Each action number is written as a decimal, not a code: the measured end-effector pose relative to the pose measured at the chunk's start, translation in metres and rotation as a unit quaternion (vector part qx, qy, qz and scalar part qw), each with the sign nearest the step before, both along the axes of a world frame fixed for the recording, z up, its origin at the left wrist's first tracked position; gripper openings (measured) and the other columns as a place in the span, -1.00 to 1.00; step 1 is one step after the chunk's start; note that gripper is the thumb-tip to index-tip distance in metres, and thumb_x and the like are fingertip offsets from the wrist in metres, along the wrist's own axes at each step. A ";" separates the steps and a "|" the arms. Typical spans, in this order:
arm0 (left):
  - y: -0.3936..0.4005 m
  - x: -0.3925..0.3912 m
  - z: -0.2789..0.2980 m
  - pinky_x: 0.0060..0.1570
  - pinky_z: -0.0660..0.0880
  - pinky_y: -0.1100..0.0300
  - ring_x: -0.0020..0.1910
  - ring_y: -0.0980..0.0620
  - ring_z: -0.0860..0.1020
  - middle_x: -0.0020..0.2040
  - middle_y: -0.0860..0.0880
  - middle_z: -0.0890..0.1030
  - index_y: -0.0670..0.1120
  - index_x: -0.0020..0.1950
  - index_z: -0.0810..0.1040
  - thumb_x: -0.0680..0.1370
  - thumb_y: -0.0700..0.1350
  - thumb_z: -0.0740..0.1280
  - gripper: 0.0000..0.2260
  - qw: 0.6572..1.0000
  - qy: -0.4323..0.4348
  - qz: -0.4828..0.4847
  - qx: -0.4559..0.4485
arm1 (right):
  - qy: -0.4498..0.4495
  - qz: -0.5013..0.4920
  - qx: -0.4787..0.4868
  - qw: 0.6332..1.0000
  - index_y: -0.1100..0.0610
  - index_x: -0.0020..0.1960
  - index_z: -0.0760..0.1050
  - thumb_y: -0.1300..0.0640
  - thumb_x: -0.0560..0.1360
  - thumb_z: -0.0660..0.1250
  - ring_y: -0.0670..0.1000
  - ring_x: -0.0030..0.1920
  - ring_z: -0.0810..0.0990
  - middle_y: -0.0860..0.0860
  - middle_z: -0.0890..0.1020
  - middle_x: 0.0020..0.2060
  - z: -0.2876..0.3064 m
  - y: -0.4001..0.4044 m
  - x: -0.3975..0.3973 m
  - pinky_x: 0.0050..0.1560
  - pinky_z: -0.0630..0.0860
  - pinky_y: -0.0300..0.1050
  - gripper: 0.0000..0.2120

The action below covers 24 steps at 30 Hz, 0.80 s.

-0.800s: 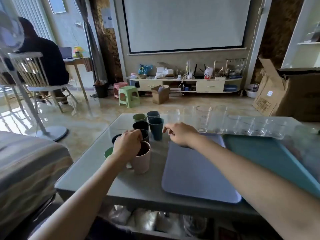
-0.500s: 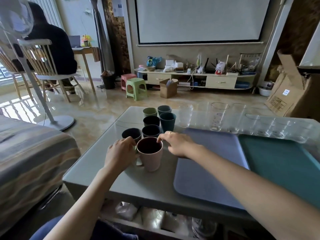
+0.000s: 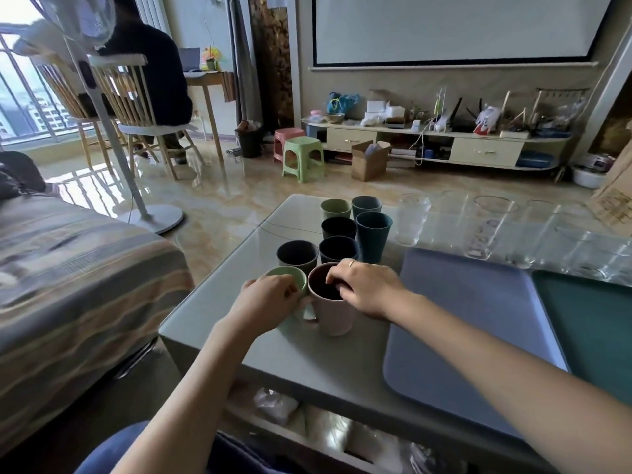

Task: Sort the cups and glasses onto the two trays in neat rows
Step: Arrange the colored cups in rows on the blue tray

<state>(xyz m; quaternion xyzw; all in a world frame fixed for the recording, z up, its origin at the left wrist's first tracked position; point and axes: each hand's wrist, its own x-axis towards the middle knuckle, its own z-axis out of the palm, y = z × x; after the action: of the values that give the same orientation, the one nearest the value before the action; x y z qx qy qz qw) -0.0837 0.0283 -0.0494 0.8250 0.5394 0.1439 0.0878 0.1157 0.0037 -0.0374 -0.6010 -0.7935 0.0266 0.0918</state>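
A pink mug [image 3: 333, 314] stands at the front of a cluster of coloured cups on the grey table [image 3: 307, 357]. My right hand [image 3: 367, 290] grips its rim, with fingers curled into the opening. Beside it on the left, my left hand [image 3: 266, 302] wraps around a light green mug [image 3: 294, 277]. Behind stand several dark, teal and green cups [image 3: 373, 236]. A row of clear glasses [image 3: 487, 227] lines the far edge. A lilac tray [image 3: 475, 336] and a teal tray [image 3: 595, 333] lie empty to the right.
A striped sofa [image 3: 68, 285] is close on the left. A standing fan [image 3: 102, 107] and a seated person on a chair [image 3: 147, 83] are beyond it. Stools [image 3: 302, 159] and a cardboard box [image 3: 369, 160] sit on the floor before a low cabinet [image 3: 444, 148].
My left hand left the pink mug and took hold of the light green mug. My right hand came from the table behind the mug onto the pink mug's rim.
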 end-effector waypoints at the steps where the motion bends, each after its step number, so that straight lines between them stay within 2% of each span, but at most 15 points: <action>1: -0.001 0.000 -0.001 -0.11 0.23 0.13 -0.06 -0.13 0.51 -0.13 -0.03 0.58 -0.01 -0.13 0.48 0.54 0.12 0.19 -0.77 1.000 0.008 -0.001 -0.006 | 0.000 -0.001 0.004 1.000 -0.08 0.24 0.44 0.06 0.57 0.13 0.09 0.15 0.56 -0.07 0.49 0.25 -0.001 0.001 -0.001 0.02 0.46 -0.05 -0.73; 4: -0.004 -0.002 -0.002 -0.22 0.27 0.15 -0.16 -0.11 0.48 -0.19 0.00 0.52 0.01 -0.19 0.44 0.54 0.12 0.19 -0.77 1.000 0.019 0.004 -0.002 | 0.009 0.004 0.011 1.000 -0.07 0.24 0.43 0.07 0.56 0.14 0.11 0.15 0.56 -0.07 0.49 0.26 -0.002 0.002 -0.006 -0.01 0.43 -0.07 -0.72; 6: -0.004 -0.005 0.000 -0.28 0.33 0.17 -0.17 -0.11 0.50 -0.14 -0.02 0.57 0.02 -0.14 0.49 0.54 0.02 0.21 -0.87 1.000 0.003 0.029 0.010 | 0.019 0.014 0.020 1.000 -0.06 0.27 0.41 0.08 0.56 0.14 0.12 0.13 0.57 -0.06 0.46 0.29 -0.003 0.003 -0.010 -0.04 0.43 -0.08 -0.71; 8: -0.002 -0.009 0.005 -0.27 0.40 0.15 -0.15 -0.13 0.53 -0.09 -0.06 0.60 0.04 -0.06 0.54 0.54 -0.05 0.20 -0.87 0.999 -0.020 0.045 0.018 | 0.035 0.028 0.041 0.998 -0.09 0.33 0.35 0.10 0.56 0.16 0.11 0.12 0.58 -0.07 0.39 0.35 -0.003 0.003 -0.014 -0.11 0.40 -0.10 -0.66; 11: -0.004 -0.014 0.014 -0.21 0.47 0.09 -0.15 -0.14 0.54 -0.10 -0.08 0.62 0.04 0.00 0.56 0.56 -0.04 0.19 -0.84 0.997 -0.041 0.043 0.045 | 0.089 0.051 0.065 0.993 -0.13 0.41 0.25 0.10 0.55 0.19 0.06 0.16 0.56 -0.08 0.32 0.40 0.002 0.004 -0.023 -0.16 0.37 -0.15 -0.54; 14: -0.009 -0.016 0.027 -0.20 0.48 0.07 -0.16 -0.15 0.53 -0.12 -0.06 0.62 0.04 -0.01 0.55 0.55 -0.04 0.21 -0.86 0.994 -0.059 0.039 0.086 | 0.137 0.076 0.054 0.986 -0.18 0.45 0.19 0.07 0.52 0.27 0.03 0.19 0.53 -0.06 0.28 0.43 0.010 0.008 -0.034 -0.09 0.44 -0.12 -0.45; 17: -0.015 -0.016 0.040 -0.18 0.50 0.04 -0.17 -0.12 0.54 -0.15 -0.03 0.62 0.02 -0.01 0.58 0.54 -0.06 0.26 -0.89 0.987 -0.121 0.013 0.101 | 0.199 0.069 0.020 0.977 -0.19 0.36 0.26 -0.02 0.50 0.31 0.04 0.12 0.55 -0.01 0.45 0.29 0.015 0.011 -0.042 -0.04 0.47 -0.09 -0.54; 20: -0.014 -0.011 0.044 -0.11 0.46 0.09 -0.08 -0.09 0.54 -0.06 -0.07 0.62 -0.04 -0.01 0.58 0.51 -0.14 0.30 -0.90 0.976 -0.186 -0.015 0.115 | 0.216 0.048 0.056 0.974 -0.07 0.15 0.35 0.00 0.51 0.31 0.10 -0.02 0.59 0.04 0.54 0.08 0.023 0.012 -0.043 -0.04 0.55 0.06 -0.75; 23: -0.006 0.000 0.045 0.06 0.46 0.13 0.06 0.02 0.52 0.14 -0.07 0.57 -0.03 0.12 0.51 0.50 -0.32 0.23 -0.72 0.922 -0.368 -0.034 0.116 | 0.235 0.020 0.125 0.964 0.02 0.09 0.39 0.04 0.49 0.36 0.06 -0.06 0.57 0.04 0.55 0.08 0.037 0.014 -0.025 -0.10 0.53 -0.02 -0.77; 24: -0.001 0.003 0.043 0.07 0.45 0.15 0.06 0.05 0.50 0.18 -0.06 0.55 0.01 0.15 0.48 0.49 -0.35 0.18 -0.66 0.911 -0.395 -0.018 0.119 | 0.245 0.008 0.149 0.958 0.06 0.10 0.41 0.06 0.48 0.37 0.06 -0.04 0.57 0.07 0.56 0.09 0.042 0.015 -0.015 -0.09 0.54 -0.02 -0.76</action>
<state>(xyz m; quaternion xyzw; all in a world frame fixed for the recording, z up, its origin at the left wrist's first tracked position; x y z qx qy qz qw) -0.0807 0.0275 -0.0060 0.7145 0.4248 0.5195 0.1977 0.1008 0.0188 0.0047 -0.5493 -0.7462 0.0557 0.3719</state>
